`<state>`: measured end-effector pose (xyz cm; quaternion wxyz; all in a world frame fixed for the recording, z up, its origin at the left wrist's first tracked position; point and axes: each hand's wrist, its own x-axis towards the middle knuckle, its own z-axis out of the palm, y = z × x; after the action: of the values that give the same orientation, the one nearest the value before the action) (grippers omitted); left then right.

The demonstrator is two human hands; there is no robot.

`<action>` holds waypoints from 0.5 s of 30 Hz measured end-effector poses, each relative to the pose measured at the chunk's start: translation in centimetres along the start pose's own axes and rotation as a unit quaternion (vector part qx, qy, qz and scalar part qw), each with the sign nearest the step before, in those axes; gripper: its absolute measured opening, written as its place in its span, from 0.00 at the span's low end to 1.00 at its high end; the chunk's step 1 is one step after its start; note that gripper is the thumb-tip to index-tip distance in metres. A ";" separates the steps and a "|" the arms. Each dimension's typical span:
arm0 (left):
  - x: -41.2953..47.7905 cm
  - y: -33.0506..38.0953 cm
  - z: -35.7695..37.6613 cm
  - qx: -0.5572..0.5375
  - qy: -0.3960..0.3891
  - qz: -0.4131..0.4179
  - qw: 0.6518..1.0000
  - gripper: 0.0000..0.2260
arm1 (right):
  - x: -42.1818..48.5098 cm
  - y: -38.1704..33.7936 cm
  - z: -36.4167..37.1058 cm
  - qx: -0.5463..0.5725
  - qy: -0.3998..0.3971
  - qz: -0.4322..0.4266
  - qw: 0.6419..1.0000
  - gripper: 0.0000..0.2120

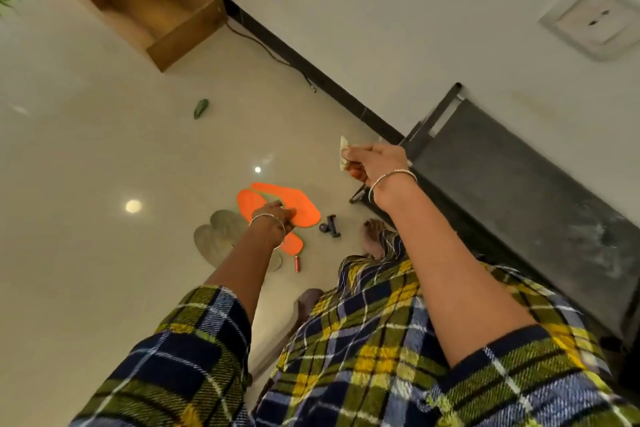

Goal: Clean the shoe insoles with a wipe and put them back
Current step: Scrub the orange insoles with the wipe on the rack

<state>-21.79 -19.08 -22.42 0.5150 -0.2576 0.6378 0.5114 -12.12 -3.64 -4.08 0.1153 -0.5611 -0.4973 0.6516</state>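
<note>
Two bright orange insoles [298, 206] overlap in a V shape, and my left hand [273, 220] is shut on them where they cross, holding them out over the pale floor. One insole's end [292, 246] sticks out below my wrist. Higher and to the right, my right hand [375, 163] pinches a small crumpled white wipe [344, 158], apart from the insoles. No shoes are in sight.
On the glossy floor [104, 166] lie a small dark dumbbell [330, 225], a little red cylinder [297, 263], a green leaf [201, 108] and rounded grey shapes [218, 236] below the insoles. A black rack [519, 191] stands at the right wall, a wooden cabinet [156, 10] at top left. My bare foot [372, 232] is near the rack.
</note>
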 end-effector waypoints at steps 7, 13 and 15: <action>7.5 -1.3 2.2 -0.038 0.070 0.045 0.996 0.21 | 6.0 1.4 2.7 -0.093 -0.050 -0.029 0.994 0.05; 13.9 -3.9 3.7 -0.029 0.111 0.045 0.992 0.22 | 9.6 1.4 3.2 -0.271 -0.031 -0.215 0.938 0.05; 15.7 -5.1 3.8 -0.027 0.125 0.033 0.991 0.21 | 10.2 2.3 2.6 -0.374 -0.039 -0.261 0.889 0.04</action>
<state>-21.22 -14.27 -38.64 0.4068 -0.3118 0.6913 0.5092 -16.88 1.11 -12.51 0.0436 -0.3865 -0.8369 0.3852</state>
